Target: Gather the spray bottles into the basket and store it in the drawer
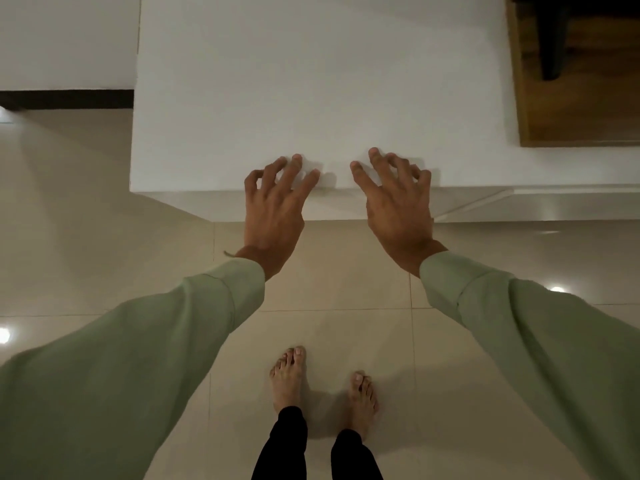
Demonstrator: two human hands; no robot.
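Note:
I look down on a white cabinet top point(311, 81) with a white front face point(346, 206) below its near edge. My left hand point(277, 206) and my right hand point(394, 202) reach over that near edge, fingers spread and curled, fingertips resting on the white top. Neither hand holds anything. No spray bottles and no basket are in view. Whether the front face is a drawer front I cannot tell; it sits flush under the edge.
Beige glossy floor tiles point(329, 334) lie below, with my bare feet point(287, 375) standing close to the cabinet. A wooden surface point(581, 109) with a dark object adjoins the cabinet at the upper right. A white wall with dark skirting point(65, 98) is at the upper left.

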